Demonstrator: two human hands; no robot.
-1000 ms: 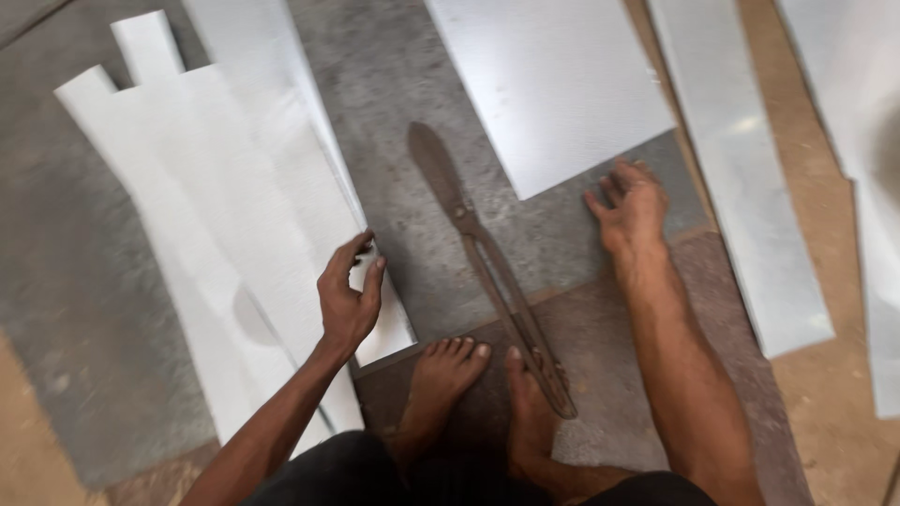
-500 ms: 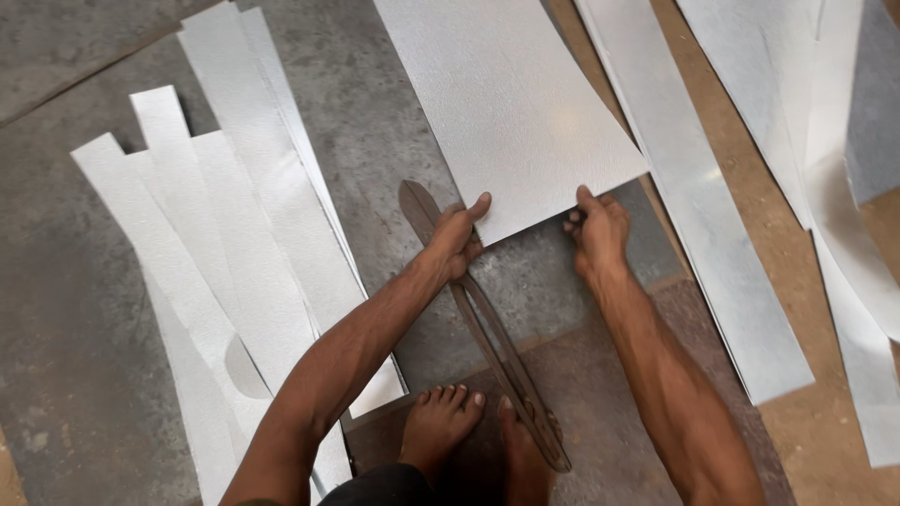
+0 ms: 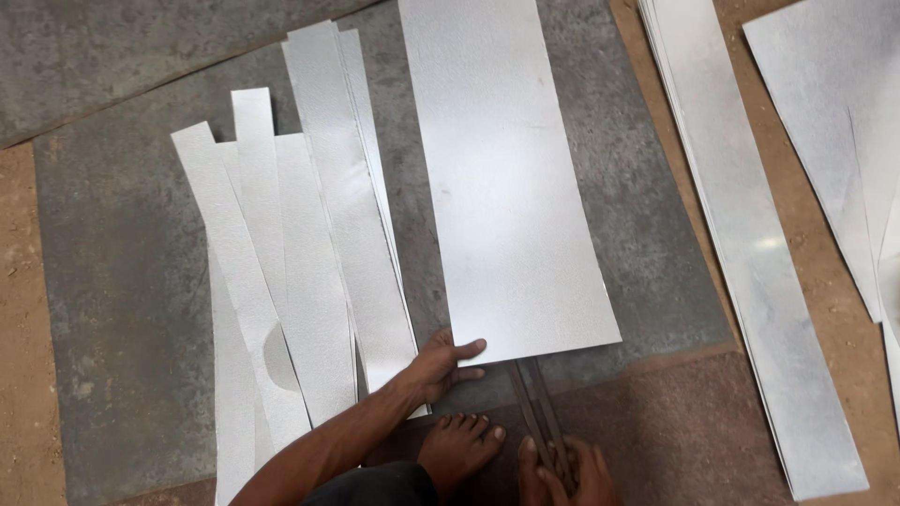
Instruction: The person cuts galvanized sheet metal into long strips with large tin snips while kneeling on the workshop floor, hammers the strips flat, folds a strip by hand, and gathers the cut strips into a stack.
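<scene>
The metal sheet (image 3: 506,178), a long galvanised rectangle, lies flat on the grey stone floor (image 3: 112,244), its near edge crossing over the blades of the long shears (image 3: 539,412). It could skew as the blades bite, I judge, since only one corner is pinned; the cut would then wander off line. The freshly cut edges look sharp, and a thumb lying on the sheet's corner could be sliced if the sheet slides. The bare feet (image 3: 459,450) sit just beside the shears, near enough to be nicked or struck by a falling offcut.

The fanned pile of cut strips (image 3: 300,281) lies to the left, touching the forearm; a further long strip (image 3: 750,262) lies well apart on the right.

The left hand (image 3: 445,365) presses the sheet's near left corner, fingers spread flat, thumb on top. The right hand (image 3: 581,468) is closed around the shears' handles at the bottom edge, directly below the sheet's near edge.
</scene>
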